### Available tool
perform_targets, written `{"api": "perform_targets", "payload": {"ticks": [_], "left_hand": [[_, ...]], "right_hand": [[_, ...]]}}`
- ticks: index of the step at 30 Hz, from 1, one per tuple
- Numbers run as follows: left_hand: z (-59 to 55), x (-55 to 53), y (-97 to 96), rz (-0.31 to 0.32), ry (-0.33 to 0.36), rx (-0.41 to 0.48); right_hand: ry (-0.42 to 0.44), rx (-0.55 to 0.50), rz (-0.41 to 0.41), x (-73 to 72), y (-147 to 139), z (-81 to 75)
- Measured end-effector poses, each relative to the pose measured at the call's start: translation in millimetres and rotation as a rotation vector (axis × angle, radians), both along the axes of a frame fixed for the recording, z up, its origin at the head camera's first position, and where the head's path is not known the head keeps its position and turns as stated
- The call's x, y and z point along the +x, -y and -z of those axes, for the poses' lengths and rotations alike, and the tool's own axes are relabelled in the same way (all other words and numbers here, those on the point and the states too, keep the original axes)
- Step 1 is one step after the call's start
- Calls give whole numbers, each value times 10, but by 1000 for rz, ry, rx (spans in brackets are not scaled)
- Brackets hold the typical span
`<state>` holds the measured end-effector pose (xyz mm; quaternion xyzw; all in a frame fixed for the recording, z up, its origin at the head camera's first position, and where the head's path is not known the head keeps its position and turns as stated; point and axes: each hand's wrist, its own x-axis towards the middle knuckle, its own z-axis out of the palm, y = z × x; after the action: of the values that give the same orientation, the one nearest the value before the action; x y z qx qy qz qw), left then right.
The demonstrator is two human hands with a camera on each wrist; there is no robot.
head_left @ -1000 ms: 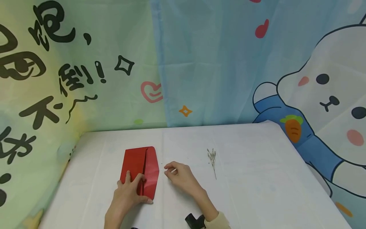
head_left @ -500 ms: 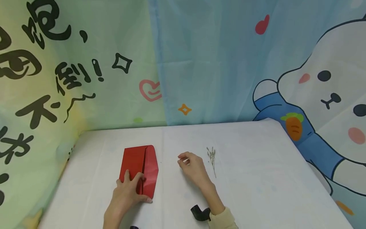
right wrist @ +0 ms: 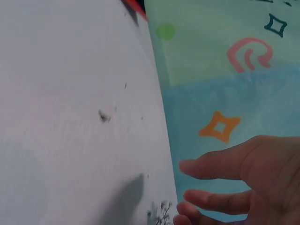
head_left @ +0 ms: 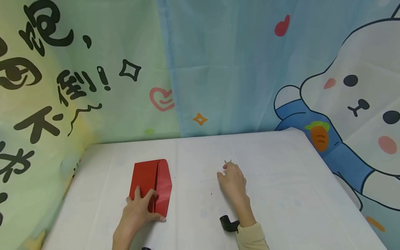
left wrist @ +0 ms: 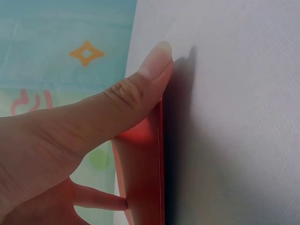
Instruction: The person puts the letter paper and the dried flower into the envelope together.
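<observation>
A red paper envelope [head_left: 145, 180] lies on the white-covered table, its lighter flap folded out to the right. My left hand [head_left: 137, 210] holds it at the near end, fingers spread on top and index finger bent by the flap. In the left wrist view the thumb [left wrist: 157, 61] lies over the envelope's edge. Farther right, my right hand [head_left: 234, 180] is over a small dried flower sprig [right wrist: 161, 213]. The head view shows only tiny tips beyond the fingers. In the right wrist view, thumb and fingers stand apart with nothing visibly gripped.
Small dry crumbs [right wrist: 104, 116] are scattered on the white cloth [head_left: 193, 208] between the hands. A black wrist-worn device [head_left: 228, 224] sits beside the right wrist. Behind the table's far edge hangs a printed curtain [head_left: 212, 69].
My right hand has moved right from beside the envelope to over the dried sprig, which it now mostly covers in the head view. The left hand and envelope have stayed put.
</observation>
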<state>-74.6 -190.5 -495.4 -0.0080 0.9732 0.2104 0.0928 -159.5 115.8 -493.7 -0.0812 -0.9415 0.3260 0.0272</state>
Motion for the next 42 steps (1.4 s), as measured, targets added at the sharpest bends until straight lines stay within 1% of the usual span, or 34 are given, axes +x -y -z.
{"api": "perform_targets", "payload": {"ticks": [3, 6, 9, 12, 18, 23, 29, 32, 36, 42], "left_hand": [[4, 5, 6, 3, -5, 0], [6, 10, 15, 3, -8, 5], [5, 13, 23, 4, -10, 8], [-2, 18, 29, 5, -11, 9], [-6, 26, 41, 4, -8, 9], [8, 34, 48, 7, -17, 16], [18, 45, 48, 7, -28, 21], [21, 42, 43, 7, -29, 22], [22, 37, 34, 5, -30, 20], [11, 41, 26, 4, -41, 28]], "right_hand": [[24, 19, 22, -22, -86, 34], [75, 45, 37, -38, -151, 63], [134, 75, 39, -48, -197, 86], [165, 75, 39, -58, -214, 100], [155, 93, 21, -74, -214, 106], [141, 93, 15, -58, -222, 90], [128, 62, 12, -35, -234, 81], [99, 48, 4, -22, -240, 82], [81, 31, -12, -7, -266, 96], [100, -19, -34, -14, -301, 107]]}}
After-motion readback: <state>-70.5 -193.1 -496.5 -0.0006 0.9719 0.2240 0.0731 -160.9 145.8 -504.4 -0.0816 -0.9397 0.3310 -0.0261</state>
